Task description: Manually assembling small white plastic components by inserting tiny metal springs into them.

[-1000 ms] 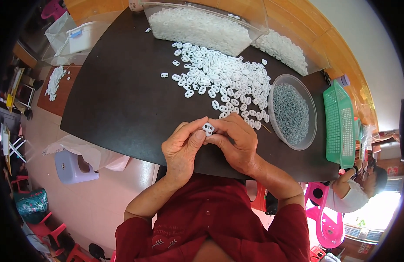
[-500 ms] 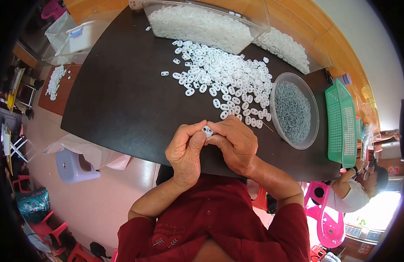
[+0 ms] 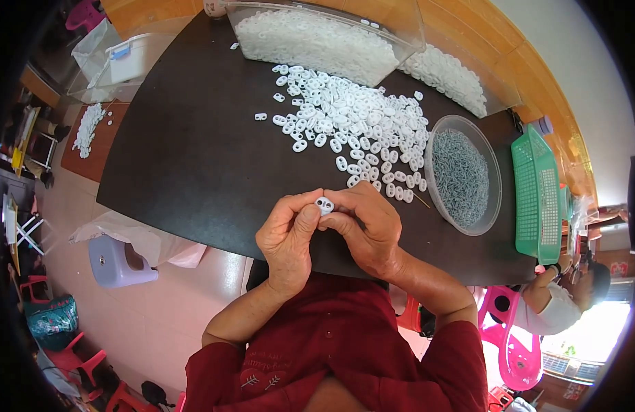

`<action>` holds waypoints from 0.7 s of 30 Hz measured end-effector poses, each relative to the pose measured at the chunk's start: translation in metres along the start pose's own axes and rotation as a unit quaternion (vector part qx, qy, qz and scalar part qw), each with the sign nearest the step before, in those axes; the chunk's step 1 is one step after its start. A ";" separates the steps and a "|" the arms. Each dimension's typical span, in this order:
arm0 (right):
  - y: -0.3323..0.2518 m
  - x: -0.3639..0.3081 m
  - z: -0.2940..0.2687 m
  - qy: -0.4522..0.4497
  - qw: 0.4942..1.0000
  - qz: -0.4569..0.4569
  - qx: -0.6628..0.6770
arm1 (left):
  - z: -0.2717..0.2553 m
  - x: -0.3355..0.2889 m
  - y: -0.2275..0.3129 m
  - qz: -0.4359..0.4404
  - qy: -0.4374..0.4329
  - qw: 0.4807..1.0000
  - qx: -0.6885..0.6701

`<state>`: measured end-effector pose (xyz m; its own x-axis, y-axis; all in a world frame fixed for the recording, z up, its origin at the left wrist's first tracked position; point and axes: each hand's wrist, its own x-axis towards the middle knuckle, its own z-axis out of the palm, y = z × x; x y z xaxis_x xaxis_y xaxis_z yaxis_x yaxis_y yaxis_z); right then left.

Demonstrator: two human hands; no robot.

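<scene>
Over the near edge of the dark table, my left hand (image 3: 288,237) and my right hand (image 3: 367,230) meet fingertip to fingertip. Between them they pinch one small white oval plastic piece with two holes (image 3: 324,204), its holes facing up; the fingers cover its sides. Beyond my hands spreads a loose pile of the same white two-hole pieces (image 3: 359,110). To the right of the pile stands a round clear tub (image 3: 498,180) full of small grey metal screws (image 3: 460,177).
Clear bins (image 3: 393,51) of white pieces line the table's far side. A green plastic basket (image 3: 537,196) stands at the right edge. A thin stick (image 3: 422,200) lies by the tub. On the floor at left is a purple stool (image 3: 118,261). Another person (image 3: 558,299) sits at far right.
The held white piece has tipped slightly, so its two holes show more squarely. My left hand has shifted a little to the left; the pile looks the same.
</scene>
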<state>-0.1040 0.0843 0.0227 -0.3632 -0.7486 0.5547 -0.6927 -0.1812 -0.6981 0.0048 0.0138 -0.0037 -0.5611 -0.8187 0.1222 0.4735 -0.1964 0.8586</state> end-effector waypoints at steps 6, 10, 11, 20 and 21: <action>0.002 0.000 0.004 0.032 0.998 -0.057 -0.012 | -0.001 0.001 -0.004 0.028 0.001 1.000 0.007; 0.000 0.000 0.004 0.034 0.998 -0.049 -0.013 | -0.001 0.000 -0.004 0.035 0.004 0.999 0.011; 0.000 0.000 0.004 0.031 0.998 -0.045 -0.011 | -0.001 -0.001 -0.004 0.028 0.005 1.000 0.011; 0.007 -0.003 0.005 0.037 0.997 -0.060 0.002 | 0.001 -0.005 -0.009 0.050 0.008 0.998 0.041; 0.007 -0.003 0.006 0.036 0.998 -0.060 0.003 | 0.001 -0.006 -0.011 0.050 0.008 0.998 0.042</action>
<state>-0.1039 0.0820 0.0136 -0.3221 -0.6729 0.6659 -0.7308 -0.2704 -0.6268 0.0025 0.0209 -0.0131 -0.5023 -0.8410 0.2009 0.4678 -0.0689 0.8811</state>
